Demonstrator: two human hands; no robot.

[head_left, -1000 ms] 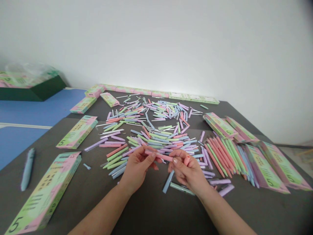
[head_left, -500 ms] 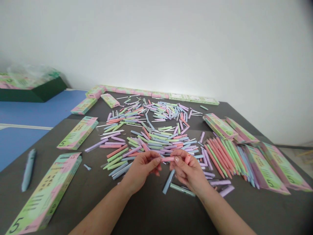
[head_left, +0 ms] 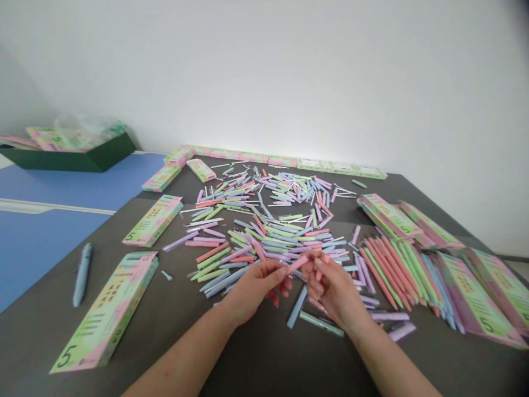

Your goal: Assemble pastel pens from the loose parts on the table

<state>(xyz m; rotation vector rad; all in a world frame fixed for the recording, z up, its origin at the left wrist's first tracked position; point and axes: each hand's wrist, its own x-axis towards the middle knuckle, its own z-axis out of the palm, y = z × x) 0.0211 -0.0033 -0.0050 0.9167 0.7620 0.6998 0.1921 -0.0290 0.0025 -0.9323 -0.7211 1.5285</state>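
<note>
A pink pen barrel [head_left: 297, 264] slants up to the right between my two hands. My left hand [head_left: 260, 286] pinches its lower end with thumb and index finger, the other fingers curled loosely. My right hand [head_left: 334, 286] is closed near the upper end, and a second pink pen part [head_left: 323, 260] shows between its thumb and fingers. Its fingers partly hide both pieces, so I cannot tell whether they touch. Below the hands lie a blue pen part [head_left: 297, 306] and a green pen cap [head_left: 321, 323].
Loose pastel pen parts [head_left: 281, 237] and white refills spread across the dark table [head_left: 256, 358]. Sorted pens [head_left: 397, 270] lie in a row at right beside printed boxes [head_left: 481, 292]. More boxes [head_left: 111, 309] and a blue pen [head_left: 82, 274] are at left. A green tray [head_left: 61, 160] stands far left.
The view has shifted left. The pink barrel was nearly level and now slopes upward to the right. My right hand has turned, and its second pink part has moved against the fingers.
</note>
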